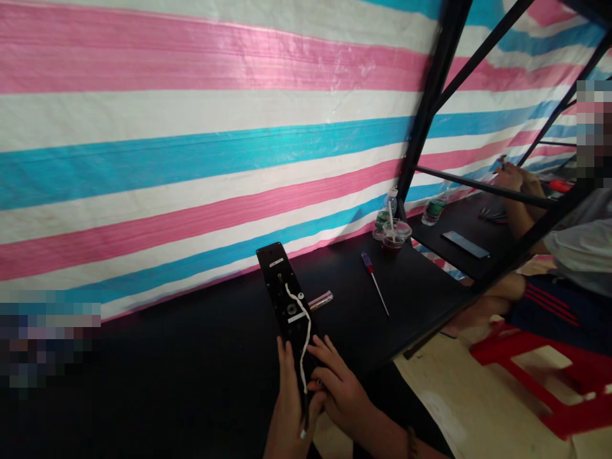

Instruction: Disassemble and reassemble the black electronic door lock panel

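My left hand and my right hand both grip the lower end of a long black metal panel, probably a door lock plate, tilted up off the table. A white cable runs down the panel's face past its holes and under my fingers, and its end dangles below my hands. My right fingers lie across the panel beside the cable. Just right of the panel, a small metal handle rests on the black table. A purple-handled screwdriver lies farther right.
A plastic cup with a straw and water bottles stand by a pink, white and blue striped tarp. Behind a black frame bar, a co-worker's hands work near a flat dark plate. A red stool stands on the floor.
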`<state>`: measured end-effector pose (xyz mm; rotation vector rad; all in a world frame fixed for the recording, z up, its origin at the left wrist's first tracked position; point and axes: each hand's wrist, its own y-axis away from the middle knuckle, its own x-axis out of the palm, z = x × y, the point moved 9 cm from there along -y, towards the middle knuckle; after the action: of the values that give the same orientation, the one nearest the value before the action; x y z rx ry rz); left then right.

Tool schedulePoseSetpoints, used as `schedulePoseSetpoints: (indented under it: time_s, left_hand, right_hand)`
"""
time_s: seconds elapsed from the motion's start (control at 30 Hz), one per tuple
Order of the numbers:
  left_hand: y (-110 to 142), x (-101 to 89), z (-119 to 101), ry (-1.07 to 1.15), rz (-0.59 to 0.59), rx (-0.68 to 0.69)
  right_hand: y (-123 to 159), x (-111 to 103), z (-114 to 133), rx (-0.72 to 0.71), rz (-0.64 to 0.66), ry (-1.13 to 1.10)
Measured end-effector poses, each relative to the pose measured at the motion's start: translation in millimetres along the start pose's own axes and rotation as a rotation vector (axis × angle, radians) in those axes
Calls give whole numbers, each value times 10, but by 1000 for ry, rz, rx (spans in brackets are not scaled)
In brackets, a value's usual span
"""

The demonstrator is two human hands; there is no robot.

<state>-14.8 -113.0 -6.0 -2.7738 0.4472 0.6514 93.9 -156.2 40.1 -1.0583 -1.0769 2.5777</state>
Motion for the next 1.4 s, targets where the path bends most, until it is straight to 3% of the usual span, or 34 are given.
schedulePoseSetpoints:
  time_s: [0.2,0.4,0.57,0.7,0.83,0.9,1.07,1.23,1.3,1.4]
  left_hand:
    - [34,-32,47,-2,-120,-74]
    - [84,-72,128,-176,-123,55]
    - [130,-174,43,-257,-137,116]
    - [172,-495,67,-255,-156,89]
    - [164,-1058,337,-341,-362,-111]
    - [83,-1179,422,-381,-392,-173]
    - [-201,-997,356,-467,-288,-129]
    - [-248,-945,289,-510,-327,-116]
    - [-257,-950,274,-500,-326,-115]
    - [-281,-946,243,-488,-316,-114]
  right_hand:
    - [39,5,-2,58,-10,50]
    - [123,-21,11,9,164,32]
    - [97,-105,-24,40,68,31]
    - [92,-177,-93,132,-62,44]
    - [82,-188,-88,172,-122,2]
    - [68,-191,-60,169,-150,-22]
    - [57,-171,-32,194,-247,-22]
    - [109,-121,-39,271,-317,-3]
    - [143,-136,-44,293,-286,-22]
    - [163,-230,-95,269,-136,-74]
